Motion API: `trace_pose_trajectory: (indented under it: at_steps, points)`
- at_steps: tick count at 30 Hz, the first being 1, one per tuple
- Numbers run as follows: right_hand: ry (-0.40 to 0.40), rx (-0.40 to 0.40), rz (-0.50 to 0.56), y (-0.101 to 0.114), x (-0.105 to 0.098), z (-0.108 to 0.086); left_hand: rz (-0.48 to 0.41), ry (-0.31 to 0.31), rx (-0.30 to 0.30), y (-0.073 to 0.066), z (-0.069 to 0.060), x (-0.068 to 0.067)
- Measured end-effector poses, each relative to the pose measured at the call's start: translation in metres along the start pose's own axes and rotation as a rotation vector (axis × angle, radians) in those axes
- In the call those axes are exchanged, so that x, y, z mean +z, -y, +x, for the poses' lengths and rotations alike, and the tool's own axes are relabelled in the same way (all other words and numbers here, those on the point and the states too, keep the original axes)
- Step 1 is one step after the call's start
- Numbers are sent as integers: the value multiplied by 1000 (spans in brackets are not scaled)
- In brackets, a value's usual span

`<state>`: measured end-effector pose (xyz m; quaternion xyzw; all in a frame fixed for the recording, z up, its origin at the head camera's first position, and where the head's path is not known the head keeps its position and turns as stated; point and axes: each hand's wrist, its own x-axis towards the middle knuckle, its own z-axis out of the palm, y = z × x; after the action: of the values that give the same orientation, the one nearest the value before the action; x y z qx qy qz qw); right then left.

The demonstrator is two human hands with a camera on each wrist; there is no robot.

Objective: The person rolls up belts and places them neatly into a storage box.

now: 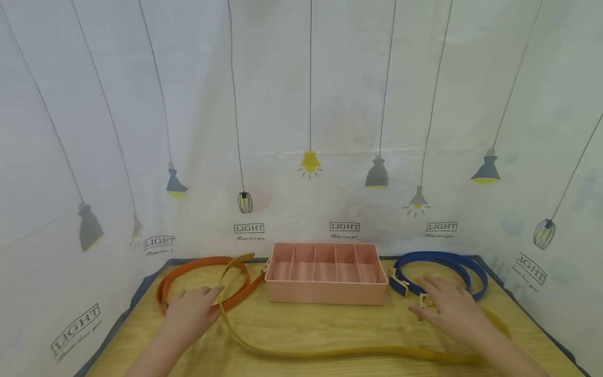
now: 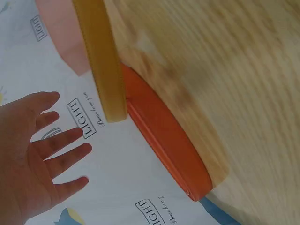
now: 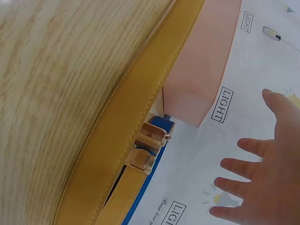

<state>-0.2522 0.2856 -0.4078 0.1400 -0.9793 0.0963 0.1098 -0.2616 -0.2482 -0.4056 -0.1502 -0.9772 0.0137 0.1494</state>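
A yellow belt stretches across the front of the table, its tip standing up beside my left hand. In the left wrist view that hand's fingers are spread, apart from the yellow belt. An orange belt lies coiled behind the left hand. My right hand hovers over the yellow belt's buckle end, in front of a coiled blue belt. In the right wrist view its fingers are spread and hold nothing; the gold buckle shows apart from them.
A pink box with several compartments stands at the back middle, between the orange and blue belts. The blue belt's gold buckle lies by its right side. White cloth printed with lamps hangs behind the wooden table.
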Motion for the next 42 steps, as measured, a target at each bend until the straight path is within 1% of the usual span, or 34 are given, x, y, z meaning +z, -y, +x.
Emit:
trace_pose_trajectory:
  at_steps: [3,6,8,13,14,15,17,22,25,27,30,33,37,42]
  points:
    - [49,-3,5,2,0,2,2,11,42,-1,3,7]
    - [96,-21,42,6,0,4,9,13,101,-4,3,13]
    - [126,-23,65,8,0,5,20,25,139,-5,4,17]
    - [180,-23,94,13,4,6,-1,102,188,-7,5,27]
    - [187,-24,99,13,5,5,-5,110,198,-7,5,29]
    - [191,-24,110,14,6,5,-9,110,210,-7,5,31]
    - [201,-19,132,15,8,5,-8,90,249,-8,5,36]
    - [230,-4,187,18,14,3,22,22,337,-8,3,44]
    - [240,3,207,21,17,3,40,6,357,-8,2,47]
    - [237,0,202,24,20,2,42,2,367,-8,2,48]
    - [244,-9,199,28,22,2,20,5,381,-7,2,49]
    - [245,-41,207,32,24,2,-7,14,379,-6,3,49]
    - [251,-88,206,39,26,2,-7,3,352,-7,2,48]
    - [252,-106,200,47,27,3,29,-66,298,-13,3,45]
